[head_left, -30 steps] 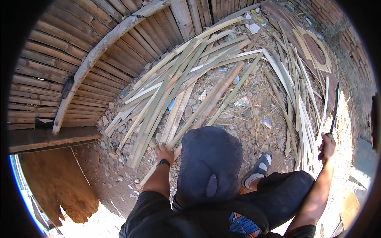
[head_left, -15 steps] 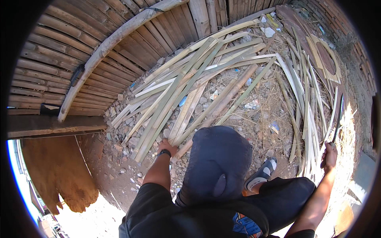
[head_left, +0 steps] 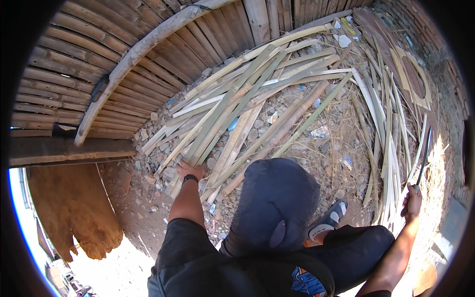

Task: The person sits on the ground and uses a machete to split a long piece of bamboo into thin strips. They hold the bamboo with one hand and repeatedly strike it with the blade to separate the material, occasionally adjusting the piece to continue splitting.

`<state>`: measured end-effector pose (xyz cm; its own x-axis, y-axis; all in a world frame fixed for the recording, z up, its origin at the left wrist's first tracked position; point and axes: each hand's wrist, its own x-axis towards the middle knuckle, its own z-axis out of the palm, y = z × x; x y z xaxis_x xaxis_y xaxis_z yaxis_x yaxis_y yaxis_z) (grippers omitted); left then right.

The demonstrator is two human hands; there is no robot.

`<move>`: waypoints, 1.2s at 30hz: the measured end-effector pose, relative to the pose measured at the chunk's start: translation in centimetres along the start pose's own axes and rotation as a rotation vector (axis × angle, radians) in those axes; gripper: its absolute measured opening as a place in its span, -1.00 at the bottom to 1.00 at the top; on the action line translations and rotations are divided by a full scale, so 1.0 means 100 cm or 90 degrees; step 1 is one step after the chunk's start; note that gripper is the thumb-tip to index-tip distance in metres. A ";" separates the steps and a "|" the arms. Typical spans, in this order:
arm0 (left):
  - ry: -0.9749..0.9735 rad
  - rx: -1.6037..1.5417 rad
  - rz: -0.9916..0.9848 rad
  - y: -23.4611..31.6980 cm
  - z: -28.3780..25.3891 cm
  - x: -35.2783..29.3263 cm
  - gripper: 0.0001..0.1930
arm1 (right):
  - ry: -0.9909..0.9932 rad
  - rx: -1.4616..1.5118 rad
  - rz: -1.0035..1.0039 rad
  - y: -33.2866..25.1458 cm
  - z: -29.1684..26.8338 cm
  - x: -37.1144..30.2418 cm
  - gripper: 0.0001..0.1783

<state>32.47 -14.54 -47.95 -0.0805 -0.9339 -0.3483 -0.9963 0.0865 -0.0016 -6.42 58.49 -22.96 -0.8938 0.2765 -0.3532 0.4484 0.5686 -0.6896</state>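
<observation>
At eight o'clock, the left hand point(head_left: 190, 171) is laid on the near ends of the bamboo strips point(head_left: 228, 104), which are spread from there toward one o'clock; whether its grip is closed cannot be told. Between three and four o'clock, a long blade point(head_left: 424, 161) is gripped by the right hand point(head_left: 411, 201), tip toward twelve.

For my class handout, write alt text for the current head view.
A person's left hand touches long strips piled on stony ground; the right hand holds a long knife out sideways. A slatted wall stands beyond.
</observation>
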 end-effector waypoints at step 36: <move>0.249 -0.090 0.362 0.000 -0.168 -0.045 -0.58 | -0.023 0.089 -0.035 -0.011 0.007 -0.015 -0.78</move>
<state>32.34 -16.12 -30.64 -0.5686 -0.8161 0.1029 -0.7892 0.5765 0.2117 -5.58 56.93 -22.10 -0.9171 0.2179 -0.3339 0.3984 0.4682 -0.7887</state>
